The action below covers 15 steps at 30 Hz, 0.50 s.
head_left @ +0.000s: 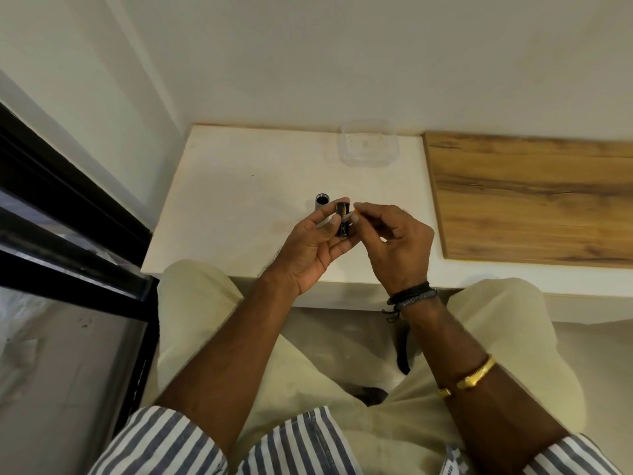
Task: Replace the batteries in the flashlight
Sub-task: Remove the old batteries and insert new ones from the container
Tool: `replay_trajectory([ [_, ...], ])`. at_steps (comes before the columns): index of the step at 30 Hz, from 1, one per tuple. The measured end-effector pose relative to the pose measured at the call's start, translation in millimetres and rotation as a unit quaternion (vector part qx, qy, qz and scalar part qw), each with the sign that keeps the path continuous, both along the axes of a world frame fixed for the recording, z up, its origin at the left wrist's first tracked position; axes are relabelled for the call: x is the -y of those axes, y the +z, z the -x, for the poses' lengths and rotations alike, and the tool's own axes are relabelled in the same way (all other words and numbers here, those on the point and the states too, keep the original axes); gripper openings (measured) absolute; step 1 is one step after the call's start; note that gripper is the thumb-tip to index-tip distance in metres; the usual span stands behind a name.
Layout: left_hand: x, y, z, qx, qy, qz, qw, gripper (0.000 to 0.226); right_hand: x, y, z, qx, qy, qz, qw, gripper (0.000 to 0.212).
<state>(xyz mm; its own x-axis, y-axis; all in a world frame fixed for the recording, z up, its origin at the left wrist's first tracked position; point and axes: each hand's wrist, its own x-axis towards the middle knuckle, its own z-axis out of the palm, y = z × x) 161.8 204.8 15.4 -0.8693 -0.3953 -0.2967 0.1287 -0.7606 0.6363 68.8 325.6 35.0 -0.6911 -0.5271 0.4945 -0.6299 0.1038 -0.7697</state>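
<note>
My left hand [313, 250] grips a small black battery holder [342, 219], upright between thumb and fingers above the white table's middle. My right hand [399, 241] pinches a thin battery [352, 216] with an orange tip, pressed against the holder's right side. Just behind my left fingers stands the grey flashlight tube [322, 205], open end up, dark inside; its lower part is hidden by my hand.
A clear plastic container [370, 144] sits at the back of the white table [222, 200], against the wall. A wooden board [534, 197] lies to the right. A black-framed glass panel [68, 234] runs along the left. My knees are under the table's front edge.
</note>
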Motion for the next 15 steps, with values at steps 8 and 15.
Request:
replay_trajectory([
  [8,0.9,2.8,0.3,0.014,0.015,0.031,0.999,0.032,2.7,-6.3,0.1,-0.065,0.017,-0.049,0.997,0.006],
  [15,-2.6,0.6,-0.2,0.025,-0.006,0.044,0.999,0.036,2.7,-6.6,5.9,0.055,0.041,-0.050,0.996,0.007],
])
